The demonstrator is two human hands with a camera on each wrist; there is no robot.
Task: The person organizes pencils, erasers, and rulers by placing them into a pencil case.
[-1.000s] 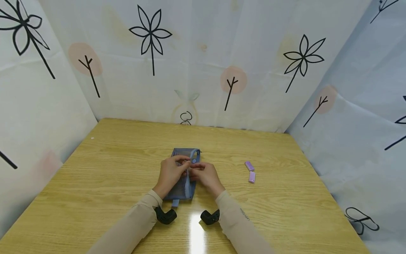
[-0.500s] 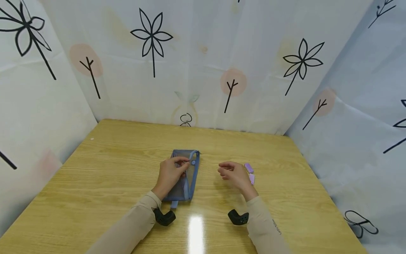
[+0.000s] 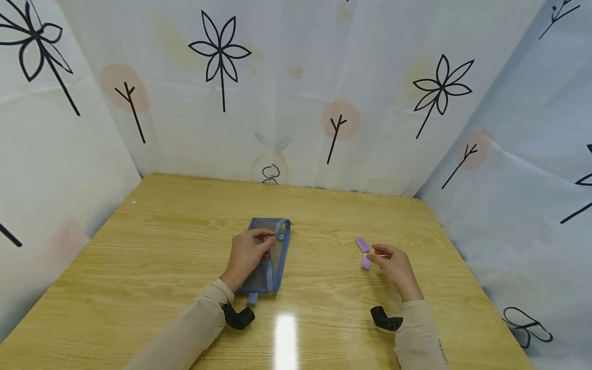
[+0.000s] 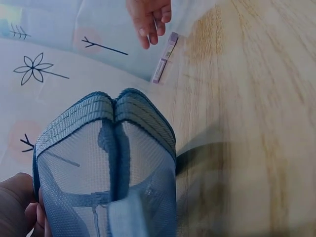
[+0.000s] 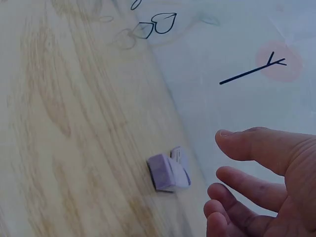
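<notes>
A blue mesh zip pouch (image 3: 260, 281) lies on the table with its long side toward me. My left hand (image 3: 244, 256) pinches the edge of its opening between thumb and fingers. In the left wrist view the pouch (image 4: 74, 131) fills the lower middle, and only part of the hand shows at the left. My right hand (image 3: 395, 269) hovers by two small purple blocks, one farther block (image 3: 363, 244) and one nearer block (image 3: 366, 263). Its thumb and fingers are spread apart with nothing between them. In the right wrist view the purple blocks (image 5: 165, 173) sit just beyond the fingertips.
The wooden table (image 3: 185, 216) stretches around the pouch and blocks. White cloth walls (image 3: 287, 92) with plant drawings stand behind and at both sides. A black wrist device (image 3: 386, 319) hangs under the right sleeve, another black wrist device (image 3: 238, 317) under the left.
My right hand has let go of the pouch and moved right to the purple blocks. My left hand stays on the pouch.
</notes>
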